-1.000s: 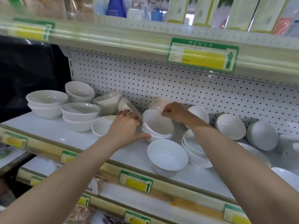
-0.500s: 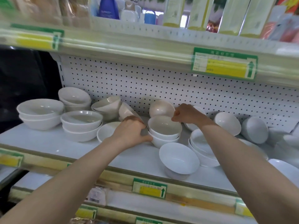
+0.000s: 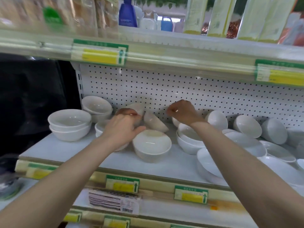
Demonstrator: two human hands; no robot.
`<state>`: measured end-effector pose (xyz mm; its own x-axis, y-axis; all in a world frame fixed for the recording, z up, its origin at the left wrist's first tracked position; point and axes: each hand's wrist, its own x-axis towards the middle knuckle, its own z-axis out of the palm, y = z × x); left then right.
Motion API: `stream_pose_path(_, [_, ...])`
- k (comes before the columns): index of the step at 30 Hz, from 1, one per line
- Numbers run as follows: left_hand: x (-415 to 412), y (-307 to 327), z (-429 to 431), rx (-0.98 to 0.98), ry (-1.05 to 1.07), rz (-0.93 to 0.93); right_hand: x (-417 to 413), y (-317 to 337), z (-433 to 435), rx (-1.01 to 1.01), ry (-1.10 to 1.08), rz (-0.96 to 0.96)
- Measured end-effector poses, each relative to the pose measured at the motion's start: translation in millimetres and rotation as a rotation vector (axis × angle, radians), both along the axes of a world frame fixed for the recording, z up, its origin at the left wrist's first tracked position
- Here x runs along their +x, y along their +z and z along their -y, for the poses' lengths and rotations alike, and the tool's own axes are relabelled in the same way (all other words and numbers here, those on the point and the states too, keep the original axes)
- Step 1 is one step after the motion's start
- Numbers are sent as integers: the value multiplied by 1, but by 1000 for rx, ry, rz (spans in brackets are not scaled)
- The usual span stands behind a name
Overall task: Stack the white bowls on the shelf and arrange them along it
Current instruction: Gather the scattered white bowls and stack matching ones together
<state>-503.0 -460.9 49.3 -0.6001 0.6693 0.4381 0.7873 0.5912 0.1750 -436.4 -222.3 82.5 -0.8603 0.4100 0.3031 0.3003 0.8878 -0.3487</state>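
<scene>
Several white bowls stand on the white shelf [image 3: 69,150]. At the left are a stack of two [image 3: 69,124] and another stack [image 3: 97,106] behind it. My left hand [image 3: 121,129] reaches over a low bowl [image 3: 99,128]. Its fingertips curl onto the rim of a leaning bowl [image 3: 137,106] by the pegboard, and its thumb lies beside the front bowl [image 3: 151,143]. Another bowl [image 3: 154,123] lies tipped behind that one. My right hand [image 3: 182,112] hovers with curled fingers and holds nothing, above a nested stack [image 3: 189,140].
More bowls lean against the pegboard at the right [image 3: 246,125], [image 3: 273,130], and a tilted one [image 3: 209,163] sits near the shelf's front edge. The upper shelf [image 3: 164,55] hangs low overhead. Price labels [image 3: 190,195] line the front rail.
Both hands have let go of the nested bowls they held. My left hand moved back-left to the leaning bowl, my right hand lifted clear. The view swung to the left.
</scene>
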Motion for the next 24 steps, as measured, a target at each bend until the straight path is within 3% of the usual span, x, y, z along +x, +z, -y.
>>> stream_pose_path(4, [-18, -1, 15, -54, 26, 38, -16, -12, 29, 76, -22, 147])
stream_pose_path(14, [-25, 0, 14, -141, 82, 131, -36, -15, 32, 190, 73, 161])
stream_pose_path(21, [-24, -1, 17, -162, 88, 146, -34, -13, 27, 569, 120, 317])
stream_pose_path(24, [-24, -3, 18, -170, 94, 147, -33, -16, 28, 628, 174, 331])
